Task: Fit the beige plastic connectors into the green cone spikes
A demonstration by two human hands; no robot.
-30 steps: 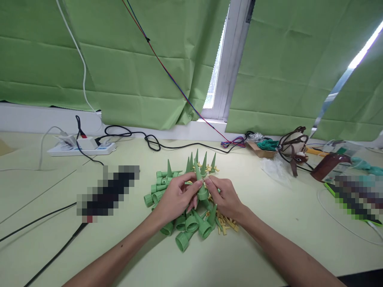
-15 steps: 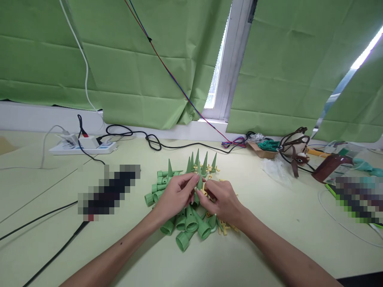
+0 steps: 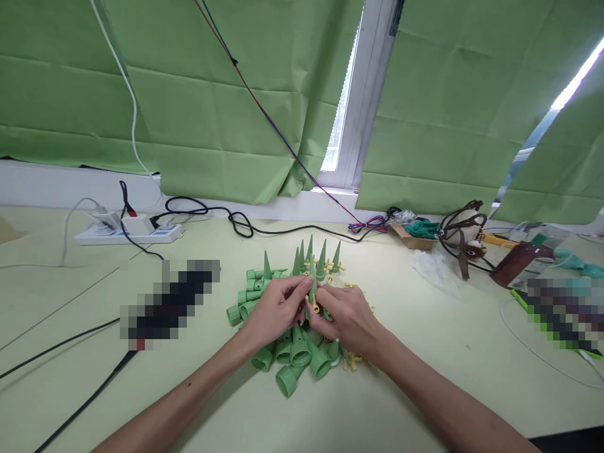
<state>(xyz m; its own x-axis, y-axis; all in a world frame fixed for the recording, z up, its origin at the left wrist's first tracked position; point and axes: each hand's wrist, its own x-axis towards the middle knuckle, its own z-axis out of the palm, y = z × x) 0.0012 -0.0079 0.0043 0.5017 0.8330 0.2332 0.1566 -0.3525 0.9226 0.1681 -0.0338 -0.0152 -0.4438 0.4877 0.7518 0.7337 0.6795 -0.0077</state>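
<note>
Above the pile, my left hand [image 3: 277, 309] is closed around a green plastic watering spike [image 3: 312, 270], its tip pointing up. My right hand [image 3: 348, 314] pinches a small yellow valve [image 3: 316, 307] against the spike's side; the contact point is partly hidden by my fingers. Several green spikes [image 3: 299, 348] with wide threaded mouths lie below and left of my hands. More stand upright [image 3: 321, 259] behind, some with yellow pieces sticking out. Loose yellow valves [image 3: 353, 362] are scattered beside and under my right hand.
A white power strip [image 3: 129, 234] with plugs sits back left, and a black cable [image 3: 292, 230] runs along the wall. To the right are a cardboard box [image 3: 413, 238], a clear plastic bag [image 3: 436, 267] and a dark red object [image 3: 521, 264]. Blurred items lie on both sides.
My right fingers have closed in over the spike, and the yellow valve now shows upright between my hands. My left hand stays around the spike.
</note>
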